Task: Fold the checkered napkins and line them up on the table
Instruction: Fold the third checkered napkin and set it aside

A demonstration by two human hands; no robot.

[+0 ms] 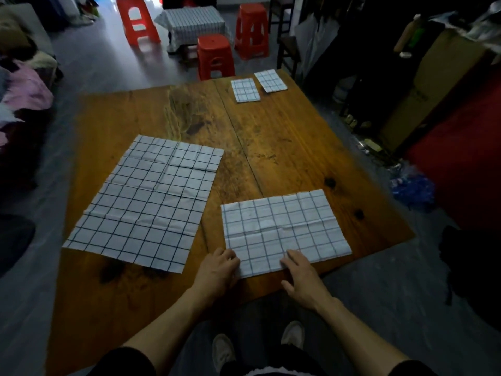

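A white checkered napkin [284, 229], folded to a wide rectangle, lies near the front right of the wooden table [284, 147]. My left hand [217, 270] grips its near left corner. My right hand [301, 278] pinches its near edge, fingers on the cloth. A larger unfolded checkered napkin [146, 202] lies flat at the left. Two small folded napkins lie side by side at the far right: one [245, 90] on the left, the other [270, 80] beside it.
Three red plastic stools [214, 57] stand beyond the table's far edge, with a small cloth-covered table [195, 24] behind them. Piled clothes [24, 90] lie at the left, cardboard boxes [423, 85] and a blue bag [412, 185] at the right.
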